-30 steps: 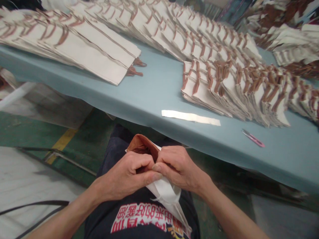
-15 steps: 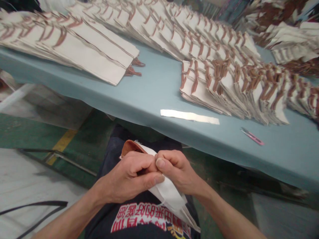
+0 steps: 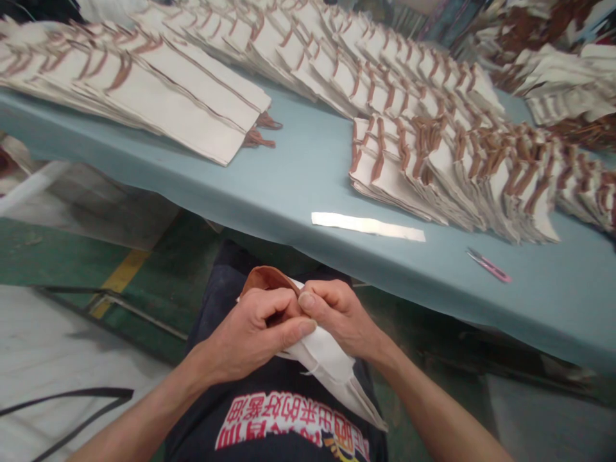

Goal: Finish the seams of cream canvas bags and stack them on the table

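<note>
Over my lap, a white cloth piece with brown trim [image 3: 332,359] is bunched between both hands, its white end hanging down to the lower right with a loose thread. My left hand [image 3: 269,327] is closed round the cloth, the thumb lying along the top and a fold of brown trim arching up behind the fingers. Pressed close beside it, my right hand [image 3: 337,314] pinches the same cloth between thumb and bent fingers. The folds inside both grips are hidden.
On the blue-covered table [image 3: 289,186] lie a white strip [image 3: 368,226] and pink-handled thread snips [image 3: 489,265]. Overlapping stacks of white cloth pieces with brown trim [image 3: 183,106] spread along it, with another row [image 3: 447,173] at right. The table edge runs just beyond my hands.
Both hands have risen slightly with the cloth. More of the brown trim now shows above my left hand, and the hanging white end has shifted a little.
</note>
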### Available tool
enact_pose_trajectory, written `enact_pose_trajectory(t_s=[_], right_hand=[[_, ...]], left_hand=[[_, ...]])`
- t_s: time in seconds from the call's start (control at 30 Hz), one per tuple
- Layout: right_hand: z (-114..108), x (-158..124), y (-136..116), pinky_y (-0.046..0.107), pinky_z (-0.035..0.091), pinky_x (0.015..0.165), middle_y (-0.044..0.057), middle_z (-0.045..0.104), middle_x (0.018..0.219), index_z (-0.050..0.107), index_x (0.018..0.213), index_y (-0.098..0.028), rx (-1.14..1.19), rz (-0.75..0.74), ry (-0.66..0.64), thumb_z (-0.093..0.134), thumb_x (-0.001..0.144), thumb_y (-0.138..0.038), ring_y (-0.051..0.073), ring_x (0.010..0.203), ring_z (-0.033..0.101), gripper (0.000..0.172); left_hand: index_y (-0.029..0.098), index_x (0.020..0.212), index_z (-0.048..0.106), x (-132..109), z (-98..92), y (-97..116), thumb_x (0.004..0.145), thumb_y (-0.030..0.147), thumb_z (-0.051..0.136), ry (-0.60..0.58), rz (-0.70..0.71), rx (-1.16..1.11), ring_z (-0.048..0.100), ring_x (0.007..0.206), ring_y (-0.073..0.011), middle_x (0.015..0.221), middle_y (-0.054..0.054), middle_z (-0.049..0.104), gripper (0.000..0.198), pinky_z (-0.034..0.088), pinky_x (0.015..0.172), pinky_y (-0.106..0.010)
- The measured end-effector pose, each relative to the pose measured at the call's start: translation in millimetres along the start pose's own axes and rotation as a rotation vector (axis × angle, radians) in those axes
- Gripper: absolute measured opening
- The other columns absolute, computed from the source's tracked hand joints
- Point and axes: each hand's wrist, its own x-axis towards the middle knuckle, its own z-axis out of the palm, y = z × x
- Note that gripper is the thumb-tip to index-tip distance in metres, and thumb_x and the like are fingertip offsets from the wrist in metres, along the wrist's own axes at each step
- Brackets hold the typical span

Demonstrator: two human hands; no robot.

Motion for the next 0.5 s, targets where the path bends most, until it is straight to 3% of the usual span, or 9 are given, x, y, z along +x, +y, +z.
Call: enact_pose_trajectory(t_s=[0.33, 0.5], right_hand=[[-5.0, -0.3, 7.5, 0.022, 0.025, 0.048, -0.004, 0.037, 0.065, 0.048, 0.067, -0.019, 0.068, 0.1, -0.011, 0.054, 0.099, -0.067, 0.009, 0.057, 0.03, 0.057], [-6.3, 0.2, 8.6, 0.022, 0.025, 0.048, -0.004, 0.038, 0.064, 0.048, 0.065, -0.019, 0.008, 0.082, -0.015, 0.053, 0.098, -0.07, 0.009, 0.057, 0.031, 0.06]], left_hand=[[0.018, 0.067, 0.048, 1.4, 5.1, -9.2, 0.096, 0.037, 0.055, -0.035, -0.097, -0.019, 0.037, 0.061, -0.0097, 0.065, 0.006, 0.039, 0.035, 0.029, 0.054, -0.022], [0.018, 0.068, 0.048, 1.8, 6.2, -8.1, 0.096, 0.038, 0.054, -0.039, -0.093, -0.043, 0.037, 0.062, -0.01, 0.066, 0.005, 0.04, 0.036, 0.029, 0.055, -0.022]])
